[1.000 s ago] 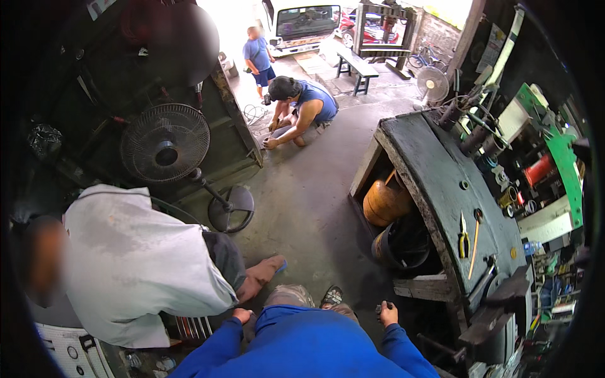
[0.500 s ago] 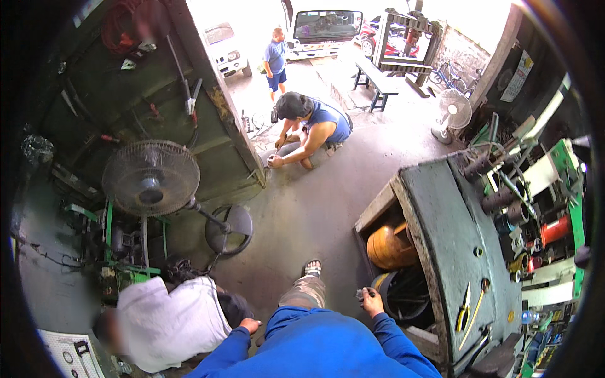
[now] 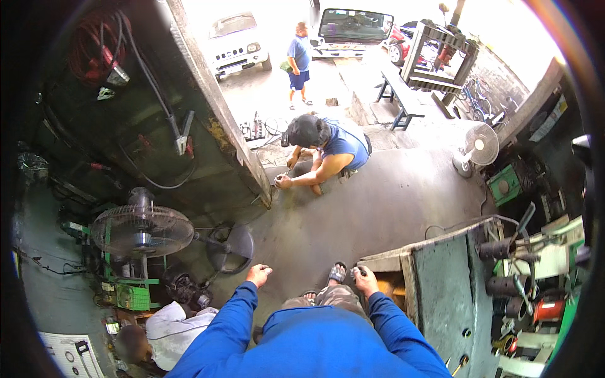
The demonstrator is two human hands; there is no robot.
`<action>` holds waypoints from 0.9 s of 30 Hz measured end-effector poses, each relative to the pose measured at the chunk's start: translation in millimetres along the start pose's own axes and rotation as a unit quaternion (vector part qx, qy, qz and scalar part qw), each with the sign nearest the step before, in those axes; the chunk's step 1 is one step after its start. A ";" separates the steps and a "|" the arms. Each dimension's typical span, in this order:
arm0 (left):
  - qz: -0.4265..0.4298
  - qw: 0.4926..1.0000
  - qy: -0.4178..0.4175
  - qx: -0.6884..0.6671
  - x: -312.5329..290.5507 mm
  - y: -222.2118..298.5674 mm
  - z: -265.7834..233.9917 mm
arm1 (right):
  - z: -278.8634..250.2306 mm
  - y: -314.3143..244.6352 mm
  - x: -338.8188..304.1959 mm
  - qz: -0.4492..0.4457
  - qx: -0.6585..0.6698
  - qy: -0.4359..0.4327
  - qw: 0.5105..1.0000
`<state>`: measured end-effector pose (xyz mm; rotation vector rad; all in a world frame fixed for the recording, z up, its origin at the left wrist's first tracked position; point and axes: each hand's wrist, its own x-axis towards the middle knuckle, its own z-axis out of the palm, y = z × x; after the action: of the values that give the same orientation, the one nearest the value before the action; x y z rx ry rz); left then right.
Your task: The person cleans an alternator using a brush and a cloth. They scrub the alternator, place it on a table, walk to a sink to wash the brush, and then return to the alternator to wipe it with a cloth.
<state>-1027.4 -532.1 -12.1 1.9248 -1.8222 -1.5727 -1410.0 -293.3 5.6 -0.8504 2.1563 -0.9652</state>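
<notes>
Your bright blue long-sleeved shirt (image 3: pixel 321 340) is matt cloth, like your camouflage trousers (image 3: pixel 343 297). The small dark object (image 3: pixel 359 271) in your right hand (image 3: pixel 367 283) is too small to judge. The flat-topped grey-green workbench (image 3: pixel 444 271) looks matt, edged in rough wood; the grey floor (image 3: pixel 378 195) is smooth.

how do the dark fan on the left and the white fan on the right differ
The dark fan is blackish, the white fan pale. The dark fan is nearer the camera and looks larger; the white fan is farther off. The dark fan's cage shows as a flattened oval, the white fan's as a rounder face. Both have wire cages.
</notes>
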 end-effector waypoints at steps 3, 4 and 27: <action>-0.055 0.998 0.002 0.026 6.2 30.1 13.1 | -10.5 -3.1 70.0 0.022 -0.055 -0.045 0.997; -0.051 0.996 0.010 0.068 5.7 38.2 15.2 | -16.3 -6.3 97.3 -0.006 -0.070 -0.044 0.997; -0.208 0.974 -0.068 0.056 241.7 303.4 45.8 | -219.0 43.6 327.9 0.332 0.149 0.108 0.925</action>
<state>-1325.6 -782.8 14.8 2.4335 -1.6627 -1.7874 -1782.3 -430.2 0.3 0.1506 2.1610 -1.0048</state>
